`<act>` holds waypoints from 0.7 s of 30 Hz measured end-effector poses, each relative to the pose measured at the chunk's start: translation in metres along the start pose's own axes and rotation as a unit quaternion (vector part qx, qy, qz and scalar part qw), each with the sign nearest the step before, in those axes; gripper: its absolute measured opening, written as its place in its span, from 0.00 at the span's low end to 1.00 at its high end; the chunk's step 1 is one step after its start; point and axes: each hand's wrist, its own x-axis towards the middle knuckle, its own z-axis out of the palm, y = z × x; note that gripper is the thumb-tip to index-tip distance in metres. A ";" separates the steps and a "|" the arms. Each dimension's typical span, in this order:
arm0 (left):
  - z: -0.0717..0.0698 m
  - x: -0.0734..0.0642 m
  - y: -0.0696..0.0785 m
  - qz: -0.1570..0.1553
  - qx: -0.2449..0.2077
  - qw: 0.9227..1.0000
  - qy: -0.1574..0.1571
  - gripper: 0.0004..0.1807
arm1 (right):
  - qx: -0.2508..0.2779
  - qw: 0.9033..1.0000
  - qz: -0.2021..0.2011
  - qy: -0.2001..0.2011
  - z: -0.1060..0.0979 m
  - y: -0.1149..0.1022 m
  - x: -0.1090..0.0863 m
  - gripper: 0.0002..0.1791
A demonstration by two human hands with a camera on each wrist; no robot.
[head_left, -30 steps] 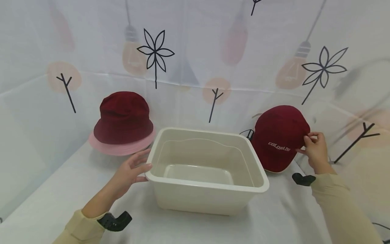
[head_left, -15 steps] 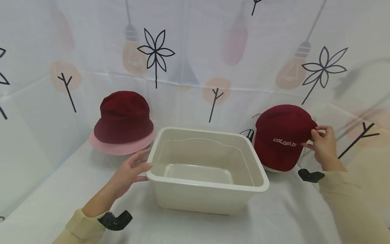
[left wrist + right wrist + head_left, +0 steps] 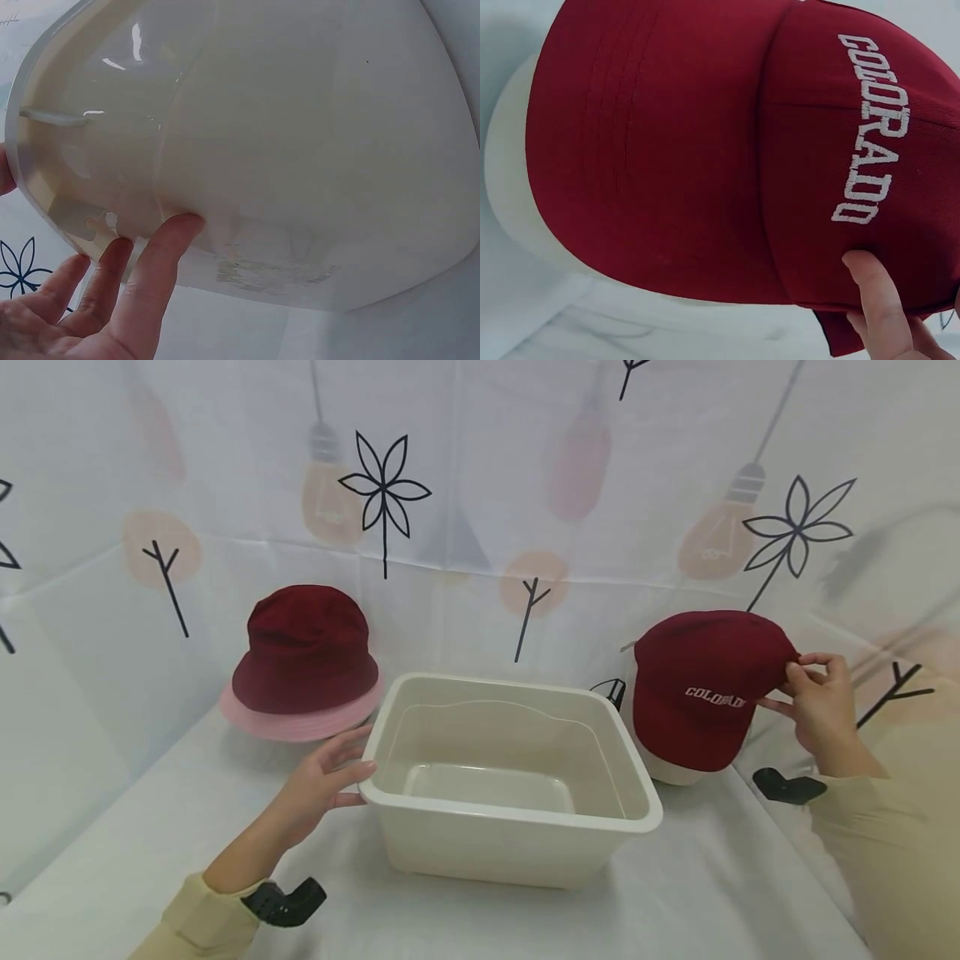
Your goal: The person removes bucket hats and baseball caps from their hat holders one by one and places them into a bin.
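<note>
A cream plastic basin (image 3: 480,847) stands in the middle of the head view. My left hand (image 3: 318,787) grips its left front corner, thumb over the rim and fingers against the outer wall (image 3: 300,150). At the right, my right hand (image 3: 823,706) pinches the side edge of a dark red baseball cap (image 3: 712,652) lettered COLORADO. One fingertip (image 3: 864,266) touches the crown beside the lettering in the right wrist view. Under the red cap's visor shows a pale rounded edge (image 3: 510,172); what it belongs to is mostly hidden.
To the left of the basin stands a dark red bucket hat (image 3: 306,647) over a pink brim (image 3: 300,727). A small black strap-like item (image 3: 617,693) shows behind the basin's right corner. White cloth (image 3: 337,918) covers the table, and a patterned curtain (image 3: 480,485) hangs behind.
My right hand has moved right and slightly up, drawing the red baseball cap with it, and more of the pale edge below shows. My left hand and the basin have stayed put.
</note>
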 end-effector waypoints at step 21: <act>0.001 0.000 0.000 -0.006 0.004 1.000 0.003 0.35 | 0.000 0.999 -0.002 -0.036 0.065 -0.060 -0.045 0.10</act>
